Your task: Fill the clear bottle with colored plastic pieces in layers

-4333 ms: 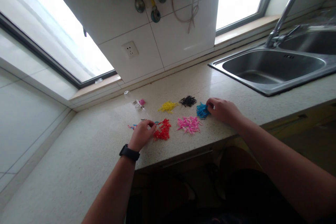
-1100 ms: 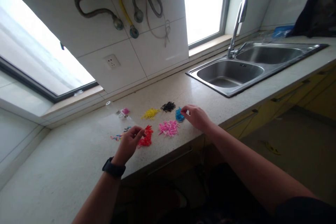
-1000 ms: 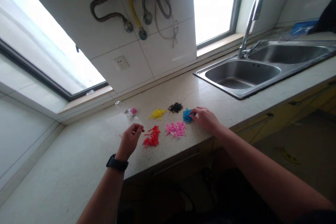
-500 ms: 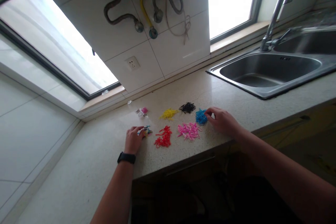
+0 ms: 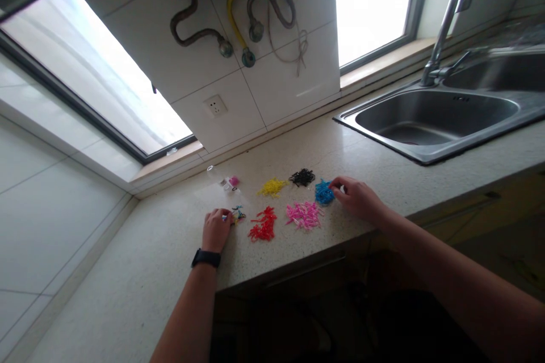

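Note:
Small piles of what look like little elastic bands lie on the counter, sorted by colour: red (image 5: 263, 224), pink (image 5: 304, 215), yellow (image 5: 272, 187), black (image 5: 302, 177) and blue (image 5: 324, 193). My right hand (image 5: 357, 197) rests at the right edge of the blue pile, thumb and forefinger pinched together; what is between them is too small to see. My left hand (image 5: 217, 230), with a black wristband (image 5: 206, 258), has its fingers closed at a small mixed-colour pile (image 5: 239, 215). Its fingers partly cover that pile and whatever they hold.
Behind the mixed pile lie a clear plastic tube (image 5: 211, 170) and a small pink-and-clear item (image 5: 232, 181). A steel sink (image 5: 434, 119) with a faucet (image 5: 447, 28) is set into the counter (image 5: 170, 238) at the right. Pipes and a socket (image 5: 216, 105) are on the tiled wall.
The view has shifted slightly. My left fingers have drawn closer together at the mixed pile. My right hand stays at the blue pile, its fingers a little more closed.

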The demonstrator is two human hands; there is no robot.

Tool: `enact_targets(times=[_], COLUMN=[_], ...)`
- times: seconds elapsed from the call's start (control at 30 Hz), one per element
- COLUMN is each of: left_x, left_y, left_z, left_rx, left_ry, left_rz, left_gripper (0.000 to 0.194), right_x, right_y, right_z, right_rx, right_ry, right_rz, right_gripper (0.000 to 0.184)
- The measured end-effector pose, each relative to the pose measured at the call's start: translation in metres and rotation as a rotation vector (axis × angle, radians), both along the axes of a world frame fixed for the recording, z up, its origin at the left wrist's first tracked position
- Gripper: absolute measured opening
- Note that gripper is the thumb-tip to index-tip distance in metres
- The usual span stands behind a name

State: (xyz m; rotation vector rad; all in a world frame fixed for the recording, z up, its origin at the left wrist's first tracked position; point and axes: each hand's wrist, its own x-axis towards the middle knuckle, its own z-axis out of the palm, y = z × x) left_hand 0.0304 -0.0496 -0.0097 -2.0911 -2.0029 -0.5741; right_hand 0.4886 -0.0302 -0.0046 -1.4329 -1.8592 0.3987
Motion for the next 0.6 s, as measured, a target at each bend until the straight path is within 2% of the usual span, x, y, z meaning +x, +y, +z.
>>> enact_targets(times=[0.43,0.6], left_x=[0.000,0.003], left_y=[0.002,0.001], left_z=[-0.004,0.006], left_rx=[-0.007,0.087], left_ry=[0.026,0.003], left_rz=[0.062,0.122], left_gripper=[0.029,0.034], right_x=[0.001,0.002], right_y=[-0.006,-0.006], right_z=[0.009,0.010], right_rx=[-0.053,-0.086], right_ry=[0.029,0.047], right_rz=[0.010,0.005], right_gripper=[0.017,0.017])
